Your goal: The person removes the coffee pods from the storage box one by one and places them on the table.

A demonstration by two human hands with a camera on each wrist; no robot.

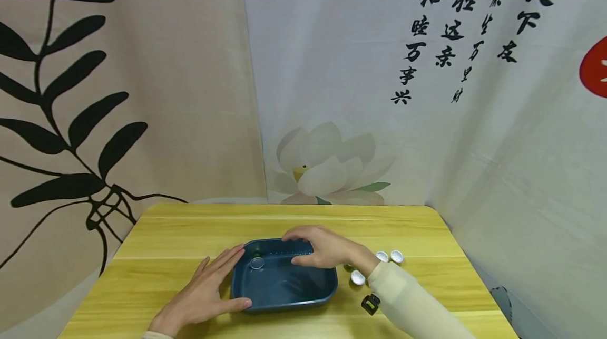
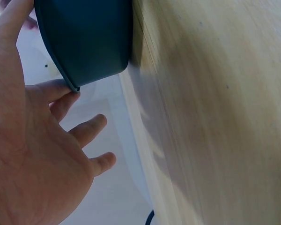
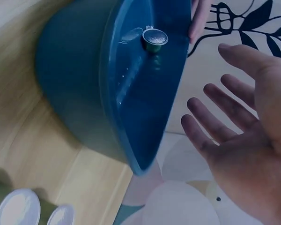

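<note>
A dark blue rectangular plastic basin [image 1: 284, 304] stands on the table. My left hand [image 1: 204, 291] is spread along its left end, fingertips at the far left corner and thumb at the near one. The fingers [image 2: 89, 130] are straight, some touching the rim corner and others free. Over the basin's right part hovers my right hand [image 1: 322, 247], fingers loosely bent and nothing in them. Inside the basin, toward its far left, sits a small coffee capsule [image 3: 154, 38] with a silvery lid and green body. More capsules [image 1: 358, 278] lie right of the basin, partly hidden by my right forearm.
The wooden table [image 1: 408, 228] ends at a far edge in front of hanging cloths, one with a dark leaf print [image 1: 57, 186], the other with writing and a lotus. A black device [image 1: 370, 304] is by my right sleeve.
</note>
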